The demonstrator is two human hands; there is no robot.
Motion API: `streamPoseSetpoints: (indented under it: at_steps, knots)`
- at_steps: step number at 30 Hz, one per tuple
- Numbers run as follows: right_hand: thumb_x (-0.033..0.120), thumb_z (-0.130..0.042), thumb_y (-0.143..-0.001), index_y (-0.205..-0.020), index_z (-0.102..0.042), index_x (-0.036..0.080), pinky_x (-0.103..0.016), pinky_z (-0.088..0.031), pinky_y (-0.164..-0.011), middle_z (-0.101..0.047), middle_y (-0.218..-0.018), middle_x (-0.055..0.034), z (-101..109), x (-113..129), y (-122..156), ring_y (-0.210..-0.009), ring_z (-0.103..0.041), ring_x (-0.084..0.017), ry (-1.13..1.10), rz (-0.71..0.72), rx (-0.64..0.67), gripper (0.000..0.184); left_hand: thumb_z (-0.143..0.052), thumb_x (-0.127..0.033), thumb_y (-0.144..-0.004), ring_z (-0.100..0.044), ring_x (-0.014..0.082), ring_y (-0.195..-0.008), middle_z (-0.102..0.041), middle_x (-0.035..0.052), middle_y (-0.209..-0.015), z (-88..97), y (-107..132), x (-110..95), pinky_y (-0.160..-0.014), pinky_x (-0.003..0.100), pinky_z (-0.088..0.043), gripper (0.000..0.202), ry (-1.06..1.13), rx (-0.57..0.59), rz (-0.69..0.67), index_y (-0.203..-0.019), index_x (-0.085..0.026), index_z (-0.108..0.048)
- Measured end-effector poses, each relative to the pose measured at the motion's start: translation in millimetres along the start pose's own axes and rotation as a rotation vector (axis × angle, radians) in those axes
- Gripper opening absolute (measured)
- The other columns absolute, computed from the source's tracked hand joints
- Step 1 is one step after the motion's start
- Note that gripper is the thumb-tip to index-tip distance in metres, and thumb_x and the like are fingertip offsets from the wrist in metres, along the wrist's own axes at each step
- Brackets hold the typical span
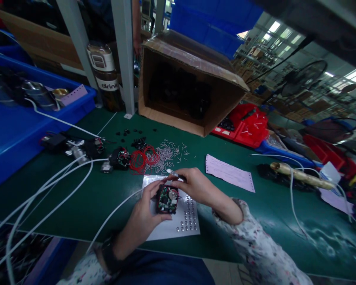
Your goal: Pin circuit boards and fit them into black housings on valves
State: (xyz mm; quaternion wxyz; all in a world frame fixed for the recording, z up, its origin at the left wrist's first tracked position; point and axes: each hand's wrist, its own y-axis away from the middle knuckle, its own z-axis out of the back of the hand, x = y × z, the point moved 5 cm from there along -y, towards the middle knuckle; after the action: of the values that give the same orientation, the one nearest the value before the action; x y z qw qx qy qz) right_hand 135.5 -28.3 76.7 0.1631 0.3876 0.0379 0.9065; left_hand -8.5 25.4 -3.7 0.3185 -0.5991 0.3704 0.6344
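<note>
My left hand [142, 217] grips a small black housing with an exposed circuit board [167, 200] and a round metal part, fingers on one side and thumb below. A white cable leads from near it to the left. My right hand [192, 184] is closed on a slim dark tool with a pale, shiny end [173, 173], just above the housing; its exact kind is unclear. Below both hands is a white sheet [157, 233] bearing rows of small round metallic pieces [190, 217]. Beyond them lie a coil of red wire [139, 160] and many scattered screws [167, 152].
Similar cabled units [118, 158] lie at left beside a blue bin [77, 113]. An open cardboard box [172, 118] stands at the back. Right are a pink paper slip [230, 172], a brass-coloured tube [302, 176] and red bins [246, 126]. White cables [47, 184] cross the left side.
</note>
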Motion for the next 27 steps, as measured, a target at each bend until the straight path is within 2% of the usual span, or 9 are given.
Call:
streamPoseSetpoints:
  at_steps: [6,9,16,20,24,27]
  knots:
    - [0.014,-0.065,-0.082,-0.085,-0.07,0.02,-0.025,-0.042,-0.066,-0.07,-0.085,-0.002,-6.1,11.8,-13.6,-0.077,-0.062,-0.016,0.189,0.002,0.036,0.009,-0.081,-0.01,-0.055,-0.048,0.0312,-0.124,-0.054,0.0141,-0.129,3.6,0.7,7.7,-0.108,0.056,-0.032,0.081,-0.064,-0.05,0.031,-0.121,-0.022,-0.036]
    - [0.018,-0.065,-0.083,-0.081,-0.069,0.019,-0.026,-0.039,-0.062,-0.069,-0.08,-0.0033,-5.7,17.8,-16.5,-0.074,-0.061,-0.017,0.263,-0.016,0.05,0.004,-0.081,-0.008,-0.056,-0.047,0.0303,-0.125,-0.053,0.0143,-0.131,3.5,1.2,8.1,-0.108,0.055,-0.032,0.081,-0.07,-0.052,0.022,-0.121,-0.022,-0.035]
    - [0.021,-0.063,-0.085,-0.075,-0.067,0.019,-0.026,-0.035,-0.058,-0.066,-0.076,-0.003,-3.7,22.9,-16.0,-0.069,-0.058,-0.015,0.33,-0.009,0.065,0.011,-0.081,-0.007,-0.055,-0.045,0.0296,-0.127,-0.052,0.0137,-0.132,4.7,1.0,3.5,-0.108,0.052,-0.035,0.082,-0.104,-0.068,0.014,-0.121,-0.023,-0.036]
    - [0.026,-0.067,-0.083,-0.076,-0.067,0.02,-0.027,-0.031,-0.053,-0.065,-0.071,-0.0025,-5.7,22.8,-20.1,-0.065,-0.058,-0.016,0.387,-0.023,0.058,0.009,-0.082,-0.006,-0.054,-0.046,0.03,-0.126,-0.052,0.0129,-0.131,5.1,2.5,4.0,-0.107,0.052,-0.037,0.084,-0.136,-0.073,-0.023,-0.123,-0.024,-0.037]
    - [0.044,-0.064,-0.084,-0.075,-0.067,0.017,-0.028,-0.025,-0.049,-0.065,-0.071,-0.0062,-4.9,24.2,-25.7,-0.064,-0.059,-0.02,0.544,-0.053,0.055,0.028,-0.081,-0.004,-0.056,-0.053,0.0281,-0.119,-0.056,0.0073,-0.126,5.5,4.0,0.7,-0.104,0.05,-0.041,0.08,-0.226,-0.089,-0.121,-0.122,-0.027,-0.042]
    - [0.039,-0.064,-0.084,-0.076,-0.067,0.017,-0.027,-0.028,-0.051,-0.065,-0.073,-0.0066,-1.5,20.7,-26.7,-0.067,-0.06,-0.02,0.532,-0.072,0.093,0.023,-0.078,-0.004,-0.06,-0.052,0.0265,-0.12,-0.057,0.0041,-0.126,4.7,3.5,-6.7,-0.105,0.048,-0.041,0.073,-0.288,-0.061,-0.186,-0.121,-0.028,-0.046]
